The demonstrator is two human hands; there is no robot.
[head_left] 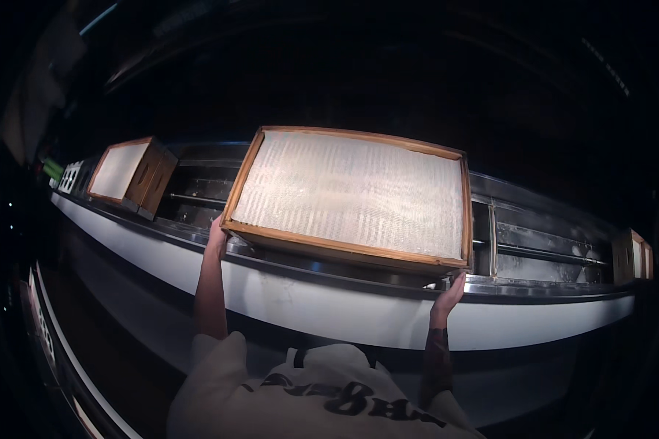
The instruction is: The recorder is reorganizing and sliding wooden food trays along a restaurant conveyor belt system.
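Big box (351, 194), wood frame with pale ribbed sheet on top, sits straight ahead of the person, over the long metal surface (538, 225). Use the box as landmark for the rest.

Left hand (217, 233): at the box's near left corner, grasping it; fingertips tucked out of sight behind the wood. Right hand (451, 290): at the box's near right corner, palm turned up, looks clamped on from below; finger ends partly hidden, exact hold not clear.

Key relation: the box lies beyond both hands and spans the gap between them. Long axis runs left to right, crosswise to the forearms, right end a bit lower in view. Neither hand is nearer, both touch the box, one per end. Box tilts its top toward the person; dark gap shows under its near edge. Can't tell whether the far edge rests on anything.

Around the box: second box (118, 170) well to its left, pale top, slot in the wooden side. Third box (630, 257) well to its right, only partly lit. Dark metal rod (556, 254) runs along the surface right of the box; upright divider (493, 240) just beside the box's right end. White front panel (329, 304) below the box's near edge. Pale shirt (318, 413) with dark print nearest the camera.
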